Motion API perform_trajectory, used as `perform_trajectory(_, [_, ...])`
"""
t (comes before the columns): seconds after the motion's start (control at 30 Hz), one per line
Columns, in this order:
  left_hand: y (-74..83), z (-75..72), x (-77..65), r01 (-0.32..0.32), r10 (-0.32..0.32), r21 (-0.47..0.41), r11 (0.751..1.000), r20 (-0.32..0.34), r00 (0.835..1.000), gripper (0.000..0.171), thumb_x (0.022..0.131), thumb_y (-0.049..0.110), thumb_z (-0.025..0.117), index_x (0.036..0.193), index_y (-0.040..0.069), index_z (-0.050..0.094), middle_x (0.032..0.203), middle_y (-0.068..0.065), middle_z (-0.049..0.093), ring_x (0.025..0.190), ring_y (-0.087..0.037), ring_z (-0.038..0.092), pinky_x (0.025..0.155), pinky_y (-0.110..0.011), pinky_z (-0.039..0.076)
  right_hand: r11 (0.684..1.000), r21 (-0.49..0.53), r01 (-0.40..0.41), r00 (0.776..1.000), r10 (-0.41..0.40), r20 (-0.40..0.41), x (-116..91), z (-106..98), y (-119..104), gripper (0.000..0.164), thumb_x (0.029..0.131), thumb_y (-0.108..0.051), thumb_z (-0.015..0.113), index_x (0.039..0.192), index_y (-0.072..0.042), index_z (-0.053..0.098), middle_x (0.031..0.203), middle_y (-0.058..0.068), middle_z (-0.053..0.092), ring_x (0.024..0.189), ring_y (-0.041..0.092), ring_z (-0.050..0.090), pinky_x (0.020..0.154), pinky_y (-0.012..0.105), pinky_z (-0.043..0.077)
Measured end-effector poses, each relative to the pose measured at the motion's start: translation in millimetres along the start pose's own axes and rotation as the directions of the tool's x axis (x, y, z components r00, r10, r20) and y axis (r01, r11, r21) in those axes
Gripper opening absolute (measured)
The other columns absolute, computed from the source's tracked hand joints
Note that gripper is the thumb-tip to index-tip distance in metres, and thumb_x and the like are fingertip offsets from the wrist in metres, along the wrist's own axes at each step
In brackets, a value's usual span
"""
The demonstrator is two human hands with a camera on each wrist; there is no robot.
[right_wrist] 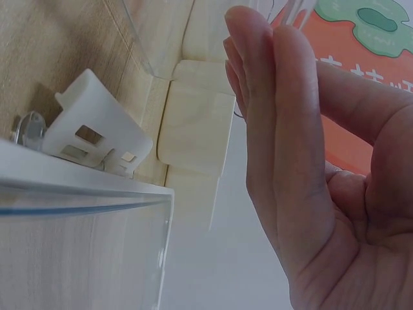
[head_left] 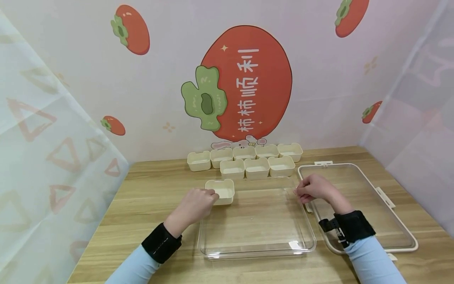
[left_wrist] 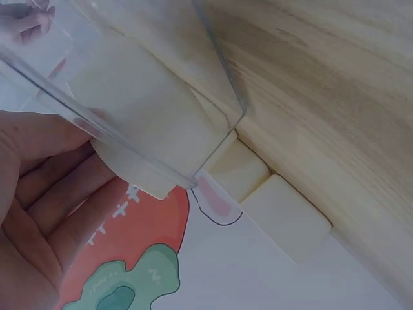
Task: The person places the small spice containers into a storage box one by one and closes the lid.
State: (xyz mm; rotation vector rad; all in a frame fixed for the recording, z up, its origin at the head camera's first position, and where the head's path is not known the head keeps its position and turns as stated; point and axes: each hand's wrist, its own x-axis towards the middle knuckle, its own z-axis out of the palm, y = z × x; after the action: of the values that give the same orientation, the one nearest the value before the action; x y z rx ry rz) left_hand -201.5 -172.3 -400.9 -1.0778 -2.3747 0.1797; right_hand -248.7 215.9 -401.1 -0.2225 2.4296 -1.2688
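Note:
My left hand (head_left: 194, 205) holds a small cream-coloured bin (head_left: 226, 192) by its left side, at the back left corner of a large clear plastic box (head_left: 253, 249). In the left wrist view this cream bin (left_wrist: 139, 103) shows through the clear wall, and the thumb lies against it. My right hand (head_left: 317, 187) pinches the right rim of the clear box near its back corner. The right wrist view shows the fingertips (right_wrist: 293, 48) at a clear edge. The exact contact there is partly hidden.
Several more cream bins (head_left: 257, 167) stand in two rows along the back wall. To the right lies a clear lid (head_left: 365, 209) with a white rim and white clips (head_left: 385, 197), under the right forearm. A printed backdrop (head_left: 159, 90) rises behind the wooden table (head_left: 142, 205).

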Motion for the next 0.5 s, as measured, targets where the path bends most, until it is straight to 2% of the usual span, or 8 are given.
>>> perform_trajectory(0.3, [1.1, 6.9, 0.4, 0.01, -0.009, -0.011, 1.0, 0.057, 0.998, 0.026, 0.069, -0.007, 0.056, 0.057, 0.015, 0.05, 0.054, 0.007, 0.044, 0.047, -0.004, 0.025, 0.04, -0.017, 0.02, 1.0, -0.002, 0.006, 1.0, -0.007, -0.002, -0.8, 0.6, -0.7, 0.025, 0.088, -0.01, 0.062, 0.094, 0.014, 0.064, 0.073, 0.007, 0.069, 0.064, 0.012, 0.066, 0.062, 0.03, 0.057])
perform_trajectory(0.5, [2.3, 7.9, 0.5, 0.018, -0.017, -0.02, 1.0, 0.086, 0.996, 0.024, 0.069, -0.008, 0.056, 0.059, 0.014, 0.052, 0.054, 0.006, 0.044, 0.047, -0.005, 0.024, 0.041, -0.017, 0.019, 1.0, 0.011, 0.007, 1.0, -0.007, 0.002, -0.6, 0.1, 0.3, 0.025, 0.088, -0.009, 0.061, 0.094, 0.015, 0.063, 0.076, 0.011, 0.069, 0.064, 0.012, 0.066, 0.062, 0.03, 0.057])
